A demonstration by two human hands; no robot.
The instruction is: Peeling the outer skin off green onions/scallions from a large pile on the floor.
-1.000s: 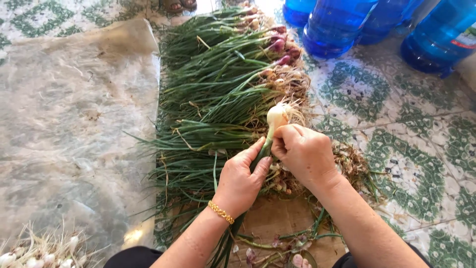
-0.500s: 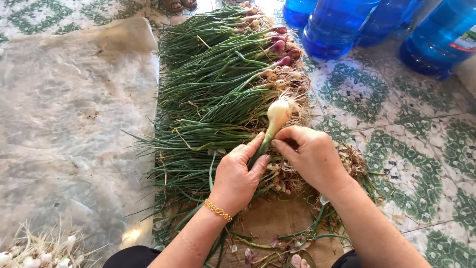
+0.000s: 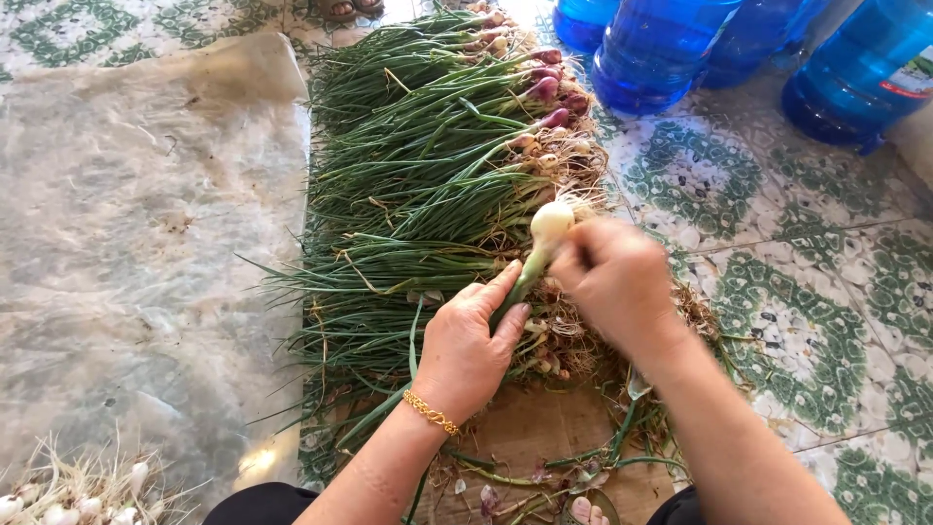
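Observation:
My left hand [image 3: 473, 342], with a gold bracelet at the wrist, grips the green stalk of a spring onion [image 3: 546, 229] whose pale bulb points up and away. My right hand [image 3: 614, 282] is blurred and pinches at the bulb's right side. Both hands hover over a long pile of green onions [image 3: 428, 185] laid in a row, stalks to the left, bulbs and roots to the right.
Several blue water bottles [image 3: 661, 49] stand at the far right on the patterned tile floor [image 3: 807, 292]. A pale plastic sheet [image 3: 126, 253] covers the left. Peeled white bulbs [image 3: 68, 491] lie at the bottom left. Onion scraps [image 3: 544, 476] lie on brown cardboard near me.
The held onion has tilted slightly and my right hand has moved along the bulb, now blurred with motion. My left hand keeps its grip on the stalk.

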